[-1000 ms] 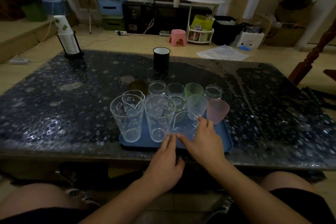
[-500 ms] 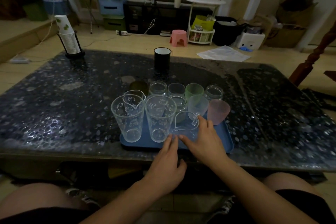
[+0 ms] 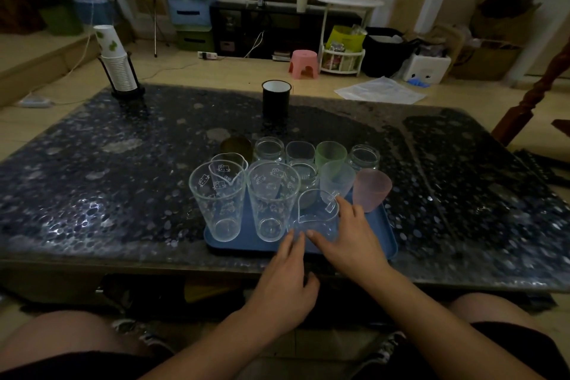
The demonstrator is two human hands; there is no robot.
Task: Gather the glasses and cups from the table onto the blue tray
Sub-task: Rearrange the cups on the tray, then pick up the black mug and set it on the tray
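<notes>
A blue tray [image 3: 234,246] lies at the near edge of the dark table [image 3: 92,170] and carries several glasses and cups. Two tall clear printed glasses [image 3: 219,200] stand at its front left, and a pink cup [image 3: 371,191] at its right. My right hand [image 3: 351,241] holds a small clear spouted cup [image 3: 314,210] at the tray's front, thumb on the near side and fingers by its handle. The straight fingertips of my left hand [image 3: 283,281] touch the near side of the same cup at the tray's front rim. A black mug [image 3: 276,99] stands alone farther back on the table.
A holder with stacked paper cups [image 3: 118,68] stands at the table's far left corner. Behind the tall glasses are small jars [image 3: 269,149], a green cup [image 3: 330,153] and a dark brown cup [image 3: 236,146]. My knees are below the near table edge.
</notes>
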